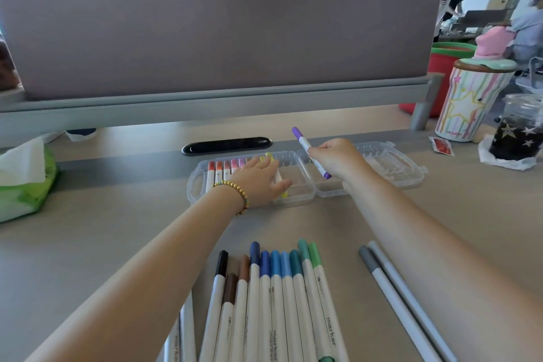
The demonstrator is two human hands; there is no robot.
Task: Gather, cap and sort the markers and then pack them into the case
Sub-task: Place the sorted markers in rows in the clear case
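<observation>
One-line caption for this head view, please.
Right hand holds a purple marker over the open case; left hand rests on packed markers.

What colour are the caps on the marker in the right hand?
Purple at both ends of the marker, white barrel, pinched by the right hand. Only the head view shows it.

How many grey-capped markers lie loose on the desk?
2. Both grey markers lie side by side on the desk, right of the blue and green row; others may sit out of view.
</observation>
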